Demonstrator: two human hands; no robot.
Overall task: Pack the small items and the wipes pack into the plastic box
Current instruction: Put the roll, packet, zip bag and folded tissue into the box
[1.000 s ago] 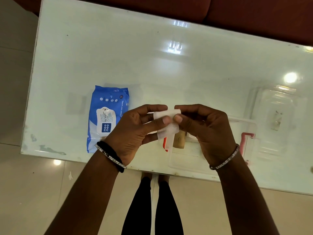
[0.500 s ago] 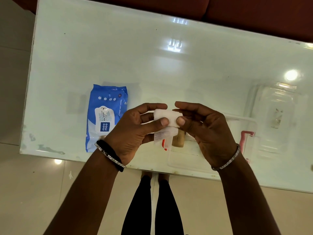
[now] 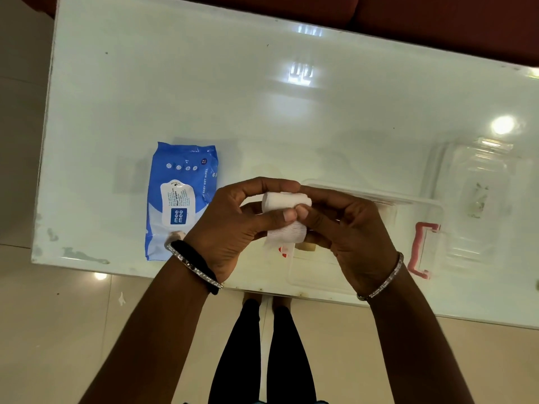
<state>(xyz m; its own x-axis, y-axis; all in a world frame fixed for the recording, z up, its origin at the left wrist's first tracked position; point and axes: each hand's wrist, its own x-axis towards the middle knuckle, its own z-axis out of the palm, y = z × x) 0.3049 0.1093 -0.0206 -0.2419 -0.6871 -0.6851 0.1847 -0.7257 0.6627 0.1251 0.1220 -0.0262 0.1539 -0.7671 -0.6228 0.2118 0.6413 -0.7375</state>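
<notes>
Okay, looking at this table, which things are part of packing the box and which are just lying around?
Part of the job: white gauze roll, held in the left hand and right hand; blue wipes pack; clear plastic box; tan item in the box.
Just lying about: clear lid, set aside at right; white table; red sofa.

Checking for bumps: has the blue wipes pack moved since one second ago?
No. The wipes pack lies at the same spot near the front left corner of the table.
</notes>
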